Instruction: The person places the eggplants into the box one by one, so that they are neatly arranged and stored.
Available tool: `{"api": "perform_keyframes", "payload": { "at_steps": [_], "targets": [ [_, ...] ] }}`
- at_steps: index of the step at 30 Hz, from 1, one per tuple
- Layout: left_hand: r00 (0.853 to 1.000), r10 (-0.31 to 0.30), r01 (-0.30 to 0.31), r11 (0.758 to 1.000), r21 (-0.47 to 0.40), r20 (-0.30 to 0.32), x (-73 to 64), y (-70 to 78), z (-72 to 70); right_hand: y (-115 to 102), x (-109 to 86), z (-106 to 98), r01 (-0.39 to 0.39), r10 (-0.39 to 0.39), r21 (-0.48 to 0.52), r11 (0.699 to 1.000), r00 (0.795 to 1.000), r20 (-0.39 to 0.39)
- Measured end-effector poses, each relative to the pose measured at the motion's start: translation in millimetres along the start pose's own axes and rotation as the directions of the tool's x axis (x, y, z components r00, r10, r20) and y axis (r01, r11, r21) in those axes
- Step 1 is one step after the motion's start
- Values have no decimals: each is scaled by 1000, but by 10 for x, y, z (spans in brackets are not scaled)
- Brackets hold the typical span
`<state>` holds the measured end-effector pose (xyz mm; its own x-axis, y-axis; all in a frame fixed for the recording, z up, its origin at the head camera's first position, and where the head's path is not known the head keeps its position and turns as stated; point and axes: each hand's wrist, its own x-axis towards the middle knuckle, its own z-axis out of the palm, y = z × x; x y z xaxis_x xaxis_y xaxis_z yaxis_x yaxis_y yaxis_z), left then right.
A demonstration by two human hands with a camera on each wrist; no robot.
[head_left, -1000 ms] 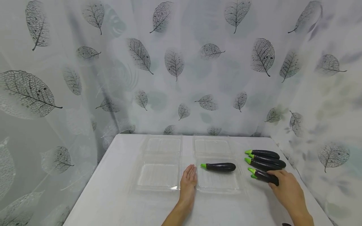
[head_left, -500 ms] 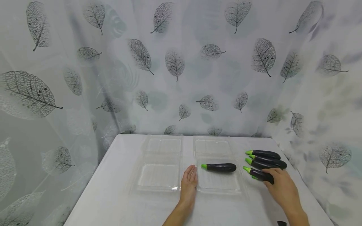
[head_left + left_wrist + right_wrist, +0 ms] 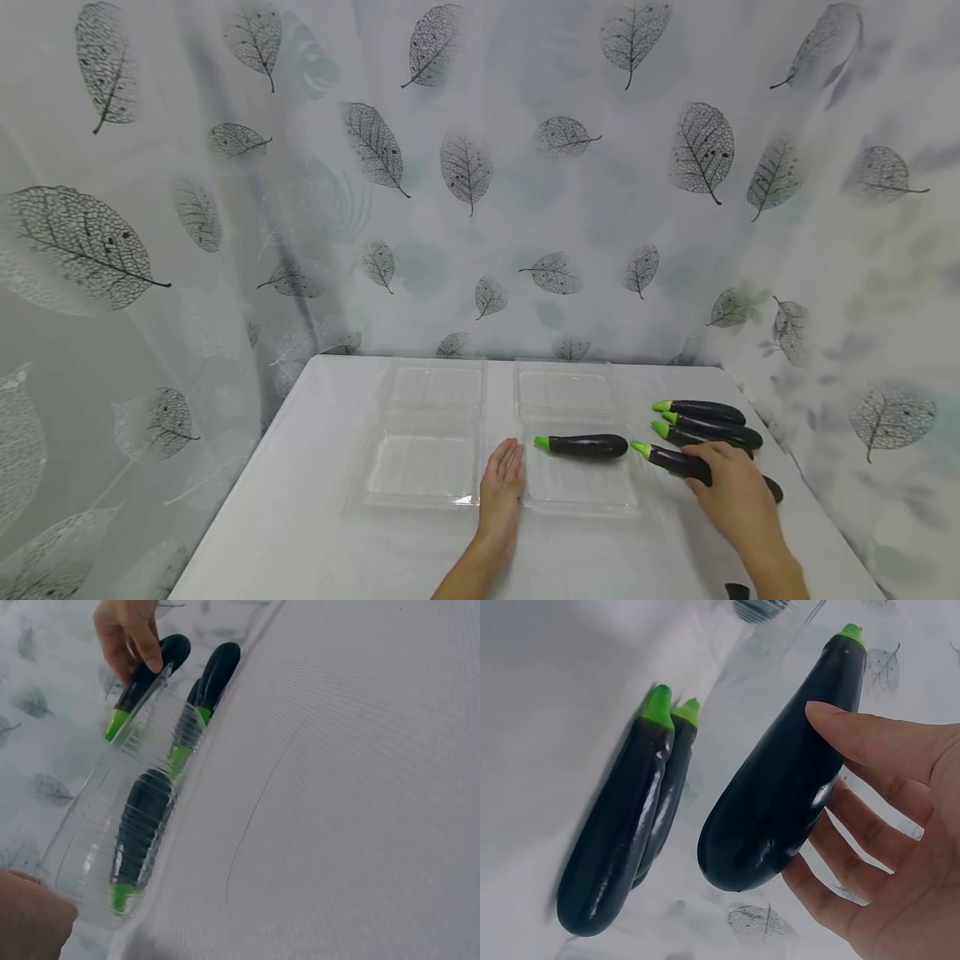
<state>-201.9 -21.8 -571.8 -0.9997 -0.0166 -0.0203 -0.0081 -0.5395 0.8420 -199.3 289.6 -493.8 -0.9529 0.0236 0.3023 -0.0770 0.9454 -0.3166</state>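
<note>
- The held eggplant (image 3: pixel 678 463) sits right of center, low in the head view. Its green stem points left from the grip, towards the clear clamshell container (image 3: pixel 579 493); its long axis runs nearly crosswise, dipping slightly rightward.
- The right hand (image 3: pixel 729 493) has it by the body: in the right wrist view the thumb lies over one side, fingers bent along the other, the grip parted by just the eggplant's thickness.
- A second eggplant (image 3: pixel 588 446) lies in that container, its stem also leftward, its axis almost level.
- The left hand (image 3: pixel 501 492) is the farther one, fingers straight beside the container's left wall, holding nothing; whether it touches the wall is unclear.
- In the head view the right hand covers the held eggplant's blunt end and most of a loose eggplant (image 3: pixel 773 490).
- Whether the stem overhangs the container's faint rim, or how high it is above the bench (image 3: pixel 300 533), is hard to tell.
- A dark object (image 3: pixel 737 592) is cut off at the lower edge.
</note>
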Motion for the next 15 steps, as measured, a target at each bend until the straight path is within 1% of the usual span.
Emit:
{"api": "perform_keyframes", "payload": {
  "at_steps": [8,12,15],
  "targets": [
    [1000,6,-6,1000,0,6,1,1,-5,-74,45,30,45,-45,-3,999,999,-16],
    [1000,8,-8,1000,-13,3,1,6,1,-115,82,35,72,-72,-2,997,997,-15],
    [1000,8,-8,1000,-16,-2,4,10,4,-150,107,44,77,-77,-1,997,997,-3]
  ]
}}
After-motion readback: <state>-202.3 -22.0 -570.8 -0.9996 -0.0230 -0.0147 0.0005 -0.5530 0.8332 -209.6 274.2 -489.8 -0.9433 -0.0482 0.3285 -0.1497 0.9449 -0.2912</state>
